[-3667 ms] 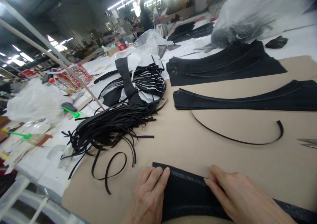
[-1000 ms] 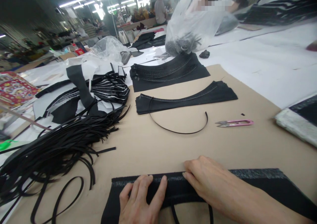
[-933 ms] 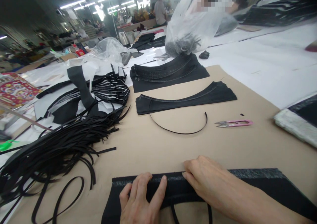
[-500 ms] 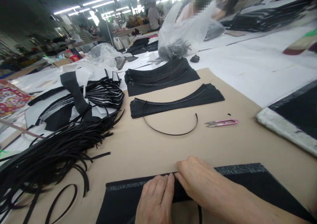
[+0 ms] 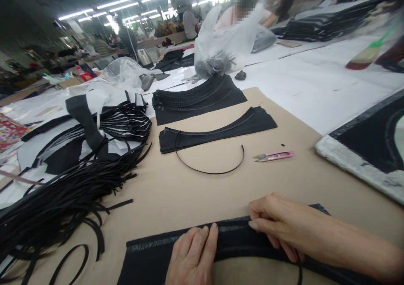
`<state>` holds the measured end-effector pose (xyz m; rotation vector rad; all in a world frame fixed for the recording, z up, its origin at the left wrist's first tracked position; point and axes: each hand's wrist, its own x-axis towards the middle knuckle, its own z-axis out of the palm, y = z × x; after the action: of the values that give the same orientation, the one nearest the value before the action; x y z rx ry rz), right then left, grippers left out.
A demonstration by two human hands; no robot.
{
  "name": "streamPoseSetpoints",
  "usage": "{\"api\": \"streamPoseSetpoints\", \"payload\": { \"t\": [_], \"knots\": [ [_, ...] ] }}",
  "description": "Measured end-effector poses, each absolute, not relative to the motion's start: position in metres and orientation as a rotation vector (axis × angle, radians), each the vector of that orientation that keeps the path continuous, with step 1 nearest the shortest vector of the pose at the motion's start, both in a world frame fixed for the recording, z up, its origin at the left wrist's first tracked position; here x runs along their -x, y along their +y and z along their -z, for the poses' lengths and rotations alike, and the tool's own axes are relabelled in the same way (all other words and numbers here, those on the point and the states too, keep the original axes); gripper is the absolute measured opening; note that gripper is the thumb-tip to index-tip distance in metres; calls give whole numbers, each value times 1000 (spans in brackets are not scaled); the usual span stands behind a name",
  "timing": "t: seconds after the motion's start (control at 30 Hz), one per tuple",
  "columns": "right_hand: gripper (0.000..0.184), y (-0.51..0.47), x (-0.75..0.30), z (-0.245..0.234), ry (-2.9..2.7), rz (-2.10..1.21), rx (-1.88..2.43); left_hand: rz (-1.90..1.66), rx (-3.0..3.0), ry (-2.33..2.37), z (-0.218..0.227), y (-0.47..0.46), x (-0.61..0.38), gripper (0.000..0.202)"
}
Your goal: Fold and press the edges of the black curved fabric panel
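A black fabric piece (image 5: 143, 262) with a curved lower cut-out lies in front of me, a grey speckled band along its upper edge. My left hand (image 5: 191, 257) rests flat on it, fingers stretched out toward that edge. Farther right, my right hand (image 5: 277, 224) pinches the upper edge between thumb and forefinger. From beneath its curled lower fingers, a narrow black strip (image 5: 300, 273) hangs down; where its other end lies is hidden. Pink-handled thread snips (image 5: 274, 156) and a curved thin black strip (image 5: 210, 172) lie beyond the hands.
Two stacks of curved black pieces, the nearer stack (image 5: 217, 135) and the farther stack (image 5: 198, 98), lie ahead on brown board (image 5: 202, 196). Black strips (image 5: 72, 196) are heaped at left. A white-edged board (image 5: 356, 169) stands right. Beyond are a clear plastic bag (image 5: 227, 45) and a person.
My right hand has slid right along the upper edge, away from the left hand. The left hand stays on the fabric. The view has shifted slightly.
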<state>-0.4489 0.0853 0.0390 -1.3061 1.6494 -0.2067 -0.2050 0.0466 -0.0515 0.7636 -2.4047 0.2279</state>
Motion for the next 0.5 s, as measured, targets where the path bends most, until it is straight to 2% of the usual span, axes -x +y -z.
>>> {"api": "streamPoseSetpoints", "payload": {
  "t": [0.5],
  "knots": [
    [25,84,453,-34,1871,163,1703,-316,-810,-2400,45,50,209,45]
  ]
}}
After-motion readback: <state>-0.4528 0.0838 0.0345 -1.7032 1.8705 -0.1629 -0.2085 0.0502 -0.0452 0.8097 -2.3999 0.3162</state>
